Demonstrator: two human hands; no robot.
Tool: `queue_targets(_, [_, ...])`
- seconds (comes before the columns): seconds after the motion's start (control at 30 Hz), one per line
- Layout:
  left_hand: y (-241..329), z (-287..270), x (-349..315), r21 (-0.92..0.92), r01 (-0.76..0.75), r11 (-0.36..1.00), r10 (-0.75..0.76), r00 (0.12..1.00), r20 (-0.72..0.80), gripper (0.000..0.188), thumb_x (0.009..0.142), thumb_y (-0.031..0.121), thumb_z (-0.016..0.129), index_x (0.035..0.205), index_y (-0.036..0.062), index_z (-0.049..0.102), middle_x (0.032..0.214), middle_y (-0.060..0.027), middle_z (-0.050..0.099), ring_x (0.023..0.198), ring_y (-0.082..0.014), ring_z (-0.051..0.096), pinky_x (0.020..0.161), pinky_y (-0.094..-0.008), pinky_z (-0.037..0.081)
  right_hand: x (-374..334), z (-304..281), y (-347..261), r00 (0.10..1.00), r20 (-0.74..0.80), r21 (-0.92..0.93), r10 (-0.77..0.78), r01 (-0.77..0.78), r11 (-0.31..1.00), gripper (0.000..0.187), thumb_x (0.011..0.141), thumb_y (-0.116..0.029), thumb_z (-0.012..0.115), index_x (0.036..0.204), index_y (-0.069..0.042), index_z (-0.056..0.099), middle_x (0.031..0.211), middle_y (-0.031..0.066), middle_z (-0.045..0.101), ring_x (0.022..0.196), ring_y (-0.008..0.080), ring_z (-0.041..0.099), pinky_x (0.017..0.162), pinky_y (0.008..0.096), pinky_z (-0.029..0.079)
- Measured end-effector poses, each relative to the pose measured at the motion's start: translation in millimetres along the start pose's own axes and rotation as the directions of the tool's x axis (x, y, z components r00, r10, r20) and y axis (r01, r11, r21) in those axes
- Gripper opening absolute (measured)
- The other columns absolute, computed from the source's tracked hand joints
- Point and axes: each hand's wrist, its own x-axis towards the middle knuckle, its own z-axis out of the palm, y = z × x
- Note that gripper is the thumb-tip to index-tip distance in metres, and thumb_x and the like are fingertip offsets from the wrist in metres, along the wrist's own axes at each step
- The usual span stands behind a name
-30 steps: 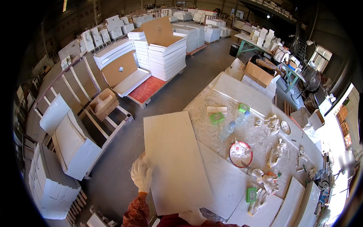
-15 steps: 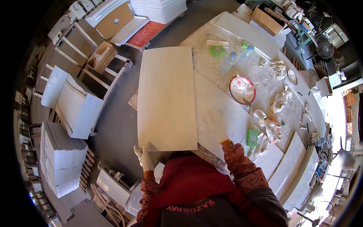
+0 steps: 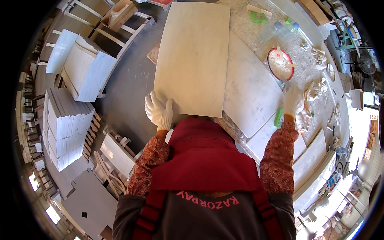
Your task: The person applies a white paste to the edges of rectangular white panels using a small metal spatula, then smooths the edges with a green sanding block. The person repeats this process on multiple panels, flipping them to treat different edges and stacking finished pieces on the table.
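Note:
My left hand (image 3: 159, 110), in a white knit glove, is at the near left corner of a large pale board (image 3: 194, 60). Its fingers are spread and the fingertips are by the board's edge; nothing is in its grasp. My right hand (image 3: 294, 100), also gloved, reaches over the worktable just below a red-rimmed bowl (image 3: 269, 63) of white paste. Its fingers are blurred, so their grip does not show. A white-handled tool (image 3: 278, 54) and a pale stick-like tool (image 3: 291, 65) rest in the bowl. Beside my right wrist lies a green box (image 3: 279, 118).
Marbled slabs (image 3: 252, 86) lie under and beside the board. Farther back on the dusty table are plastic bottles (image 3: 270, 31), another green box (image 3: 258, 17) and crumpled gloves (image 3: 316, 89). To the left stand a stack of white panels (image 3: 70, 128) and a wooden rack (image 3: 122, 56).
My right hand has reached forward from the near edge to beside the bowl. My left hand's fingers have spread at the board's corner. The view has tilted nearer, shifting the table up.

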Motion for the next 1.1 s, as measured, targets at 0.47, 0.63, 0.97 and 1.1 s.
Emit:
queue_targets(0.47, [26.8,-5.5,68.5,-0.092,0.142,0.986,-0.094,0.913,0.398,0.101,0.075,0.064,0.074,0.157,0.0204,0.032,0.144,-0.0205,0.053,0.121,-0.0388,0.061,0.097,-0.0492,0.051,-203.9,-16.0,-142.6,0.896,0.264,0.564,-0.358,0.158,0.811,0.04,0.091,-0.015,0.062,0.13,-0.02,0.067,0.076,0.0098,0.058,0.069,0.0313,0.06,0.062,0.0452,0.048])
queue_targets(0.63, [20.4,-2.1,70.8,-0.13,0.148,0.98,-0.083,0.91,0.406,0.101,0.073,0.063,0.076,0.155,0.0237,0.032,0.134,-0.0215,0.058,0.114,-0.0397,0.064,0.092,-0.0509,0.053,-209.2,-17.8,-147.6,0.91,0.208,0.625,-0.359,0.159,0.764,0.039,0.091,-0.011,0.061,0.13,-0.013,0.065,0.076,0.0111,0.059,0.069,0.0321,0.06,0.061,0.0455,0.047])
queue_targets(0.97, [26.2,-3.6,69.7,-0.103,0.17,0.98,-0.11,0.894,0.434,0.1,0.075,0.06,0.077,0.156,0.0252,0.029,0.131,-0.0229,0.058,0.113,-0.0416,0.063,0.092,-0.0521,0.052,-222.0,-11.2,-172.4,0.923,0.251,0.552,-0.293,0.112,0.826,0.041,0.091,-0.009,0.063,0.132,-0.01,0.061,0.075,0.012,0.061,0.069,0.0328,0.062,0.06,0.0465,0.048])
queue_targets(1.1, [29.2,-5.3,72.3,-0.06,0.22,0.974,-0.164,0.858,0.488,0.101,0.076,0.061,0.075,0.158,0.0282,0.027,0.14,-0.0216,0.053,0.121,-0.0401,0.059,0.098,-0.05,0.05,-224.1,-10.8,-180.2,0.929,0.282,0.555,-0.24,0.045,0.83,0.041,0.091,-0.01,0.063,0.132,-0.01,0.06,0.071,0.0106,0.06,0.066,0.0326,0.062,0.058,0.0473,0.048])
